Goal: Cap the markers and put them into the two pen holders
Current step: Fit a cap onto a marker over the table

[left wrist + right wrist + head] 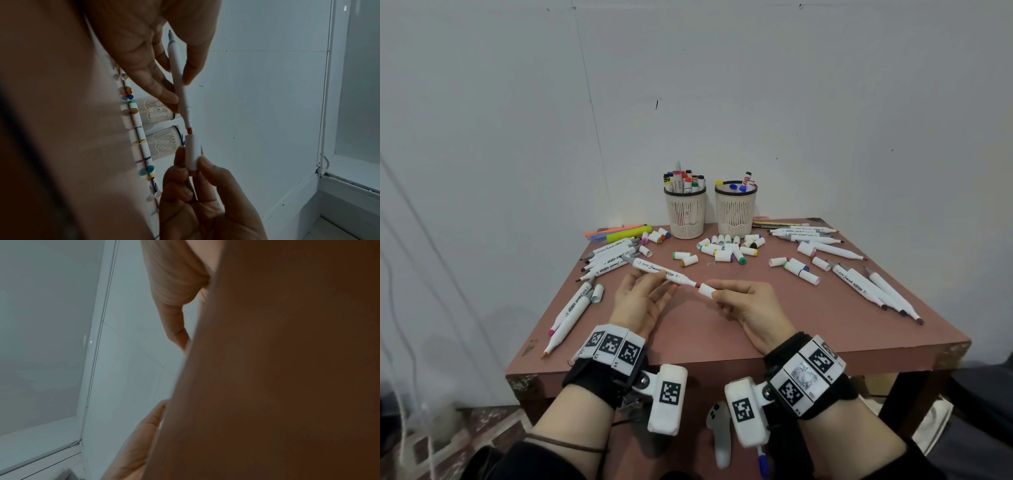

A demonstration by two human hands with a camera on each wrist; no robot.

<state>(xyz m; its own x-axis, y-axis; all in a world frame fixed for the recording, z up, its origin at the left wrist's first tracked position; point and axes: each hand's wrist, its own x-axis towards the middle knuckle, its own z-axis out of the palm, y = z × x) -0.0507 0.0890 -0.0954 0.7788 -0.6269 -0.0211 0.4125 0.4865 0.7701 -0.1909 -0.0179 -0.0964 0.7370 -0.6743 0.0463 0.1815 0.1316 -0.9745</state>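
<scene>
My left hand [654, 284] pinches a white marker [654, 269] over the middle of the table, its red tip [697, 285] pointing right. My right hand [726, 295] pinches a white cap [707, 292] just off that tip, mouth facing it. In the left wrist view the marker [177, 73] and the cap [193, 151] line up, the tip at the cap's mouth. Two cream pen holders [685, 212] [735, 210] stand at the back, both with markers in them. The right wrist view is mostly blocked by my own hand.
Uncapped markers lie in piles at the left [607, 258] and right [866, 284] of the brown table [688, 339]. Loose caps [726, 248] are scattered before the holders. Highlighters [619, 233] lie at the back left. A wall stands right behind.
</scene>
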